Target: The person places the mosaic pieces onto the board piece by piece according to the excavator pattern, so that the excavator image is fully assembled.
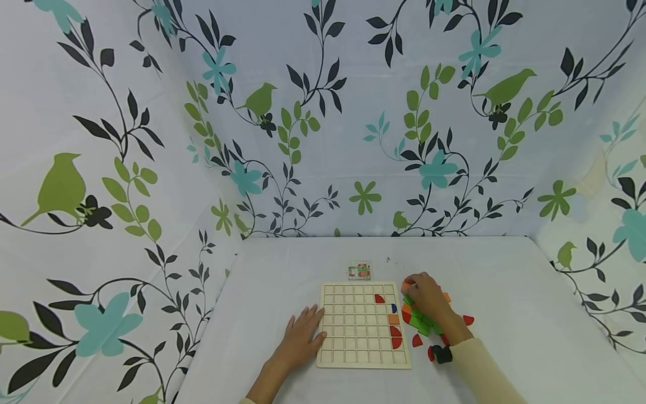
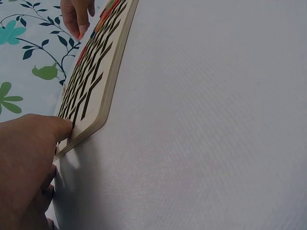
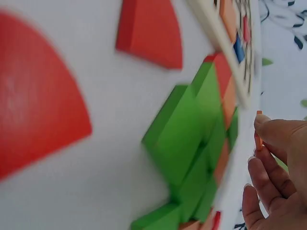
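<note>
A pale wooden grid board (image 1: 353,340) lies on the table. My left hand (image 1: 301,336) rests at its left edge with fingers spread, the thumb (image 2: 61,128) touching the top near a corner. Set in the grid's right side are a red quarter-circle (image 1: 379,299), a small blue piece (image 1: 394,308), an orange square (image 1: 393,318) and red rounded pieces (image 1: 396,338). To the right of the board, my right hand (image 1: 429,294) pinches a thin orange block (image 3: 259,139) between thumb and fingers, over the far end of a heap of loose blocks.
Green diamond blocks (image 1: 420,324) fill much of the heap, with red and orange ones among them. Loose red quarter-circles (image 1: 417,340) lie nearer. A black object (image 1: 443,354) sits by the right wrist. Behind the board lies a small patterned card (image 1: 359,271). Floral cloth hangs around the table.
</note>
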